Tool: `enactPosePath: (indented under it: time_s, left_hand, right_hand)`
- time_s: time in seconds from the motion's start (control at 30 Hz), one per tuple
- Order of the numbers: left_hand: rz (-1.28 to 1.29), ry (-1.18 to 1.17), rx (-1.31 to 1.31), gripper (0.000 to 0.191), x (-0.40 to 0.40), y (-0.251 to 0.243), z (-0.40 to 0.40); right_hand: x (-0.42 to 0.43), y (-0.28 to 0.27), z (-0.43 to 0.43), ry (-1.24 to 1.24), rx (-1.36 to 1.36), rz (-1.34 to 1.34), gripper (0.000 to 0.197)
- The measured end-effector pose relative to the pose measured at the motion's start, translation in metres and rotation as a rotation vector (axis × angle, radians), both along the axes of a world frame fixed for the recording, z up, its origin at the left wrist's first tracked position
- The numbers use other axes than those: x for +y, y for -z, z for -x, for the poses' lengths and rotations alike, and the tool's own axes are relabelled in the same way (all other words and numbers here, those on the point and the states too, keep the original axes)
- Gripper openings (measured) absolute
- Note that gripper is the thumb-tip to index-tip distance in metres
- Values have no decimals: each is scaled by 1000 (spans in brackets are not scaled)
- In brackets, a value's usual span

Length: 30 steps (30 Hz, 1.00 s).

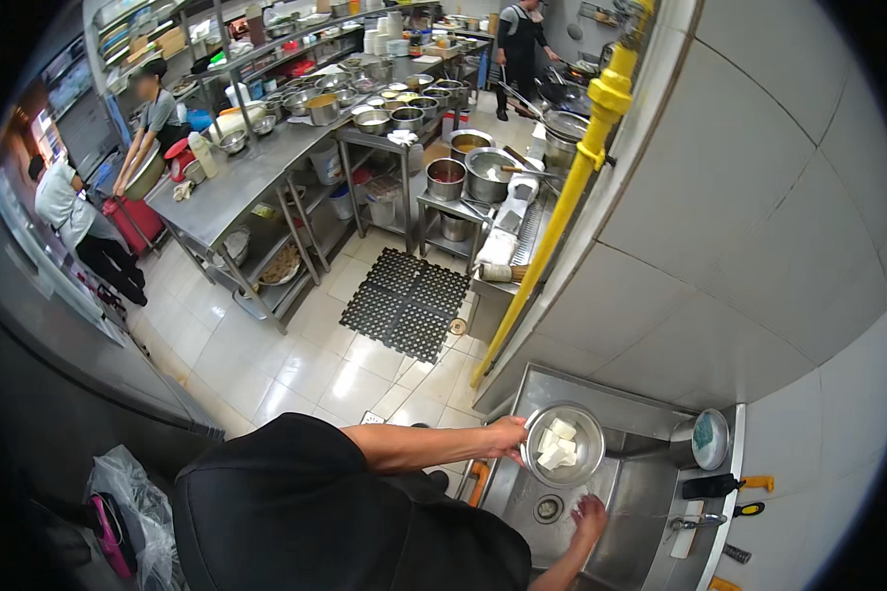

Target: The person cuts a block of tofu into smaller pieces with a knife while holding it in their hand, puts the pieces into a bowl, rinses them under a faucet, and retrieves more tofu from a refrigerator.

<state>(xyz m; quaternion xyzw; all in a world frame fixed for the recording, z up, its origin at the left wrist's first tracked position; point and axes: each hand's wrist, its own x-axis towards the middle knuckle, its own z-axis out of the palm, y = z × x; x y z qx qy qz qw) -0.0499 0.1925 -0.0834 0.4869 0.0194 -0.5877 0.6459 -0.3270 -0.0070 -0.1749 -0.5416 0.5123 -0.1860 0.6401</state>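
My left hand [508, 439] grips the rim of a round metal bowl [597, 464], held over the near-left part of a stainless steel sink [639, 510]. Several white blocks [559, 445], which look like tofu, lie in the bowl. Below the bowl, my right hand [588, 513] is over the sink basin with its fingers spread, beside the drain [548, 508]. Water seems to run from the faucet [698, 521] toward this hand. I see nothing held in it.
A metal pot [696, 442] with a green scouring pad stands at the sink's back corner. Orange-handled tools [755, 483] hang along the right edge. A yellow pipe [562, 214] runs beside the wall. A black rubber mat [408, 303] lies on the floor. Three other people are farther off.
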Motion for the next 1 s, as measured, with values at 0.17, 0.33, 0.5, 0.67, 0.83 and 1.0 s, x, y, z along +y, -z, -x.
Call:
enactPosePath:
  time_s: [0.17, 0.33, 0.5, 0.67, 0.83, 1.0]
  left_hand:
    - [97, -113, -32, 19, 37, -19, -23]
    - [78, -201, -93, 19, 116, -41, -56]
    - [27, -346, -109, 18, 207, -38, -85]
    - [-11, -471, -108, 17, 309, -13, -110]
    - [-84, -588, -127, 15, 397, -14, -135]
    - [-58, -738, -121, 11, 457, -19, -143]
  right_hand:
    - [100, -107, -90, -125, -495, -144, 27]
    - [147, -118, -161, -293, -348, -124, 22]
    - [213, -127, -231, -454, -245, -240, 32]
    - [294, -114, -293, -583, -120, -268, 20]
    - [361, -88, -335, -767, -75, -285, 17]
    - [420, -115, -373, -903, -111, -322, 21]
